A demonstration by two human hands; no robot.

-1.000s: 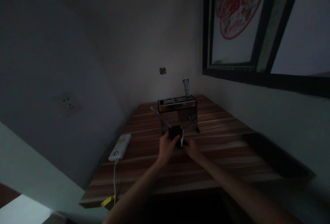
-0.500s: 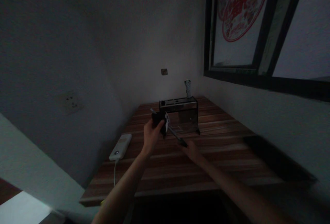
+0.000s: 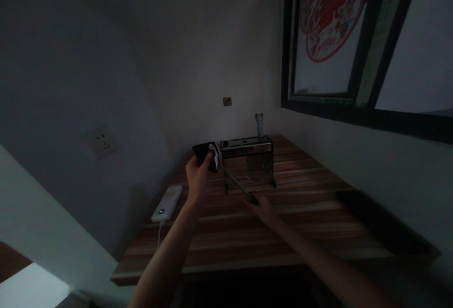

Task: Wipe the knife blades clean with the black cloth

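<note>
My left hand (image 3: 198, 175) is closed on a folded black cloth (image 3: 204, 150) with a pale lining or edge. The cloth is wrapped around the far end of a long, thin metal-shafted tool (image 3: 234, 180) with a dark handle; its exact kind is too dark to tell. My right hand (image 3: 264, 209) grips that handle, nearer to me and lower. The shaft slants up to the left, and its tip is hidden in the cloth. Just behind stands a slotted rack (image 3: 247, 146) with a dark top and see-through front. A silvery, crinkled handle-like piece (image 3: 259, 124) rises from its top.
A white power bank (image 3: 167, 203) with a cable (image 3: 159, 235) lies on the left of the wood-grained table (image 3: 219, 246). A long dark flat object (image 3: 382, 225) lies along the right edge. A wall socket (image 3: 102, 142) is left, a framed window (image 3: 327, 93) right.
My left hand and the cloth have moved left and slightly up along the shaft. The tip that stuck out beyond the cloth is now covered. My right hand has hardly moved.
</note>
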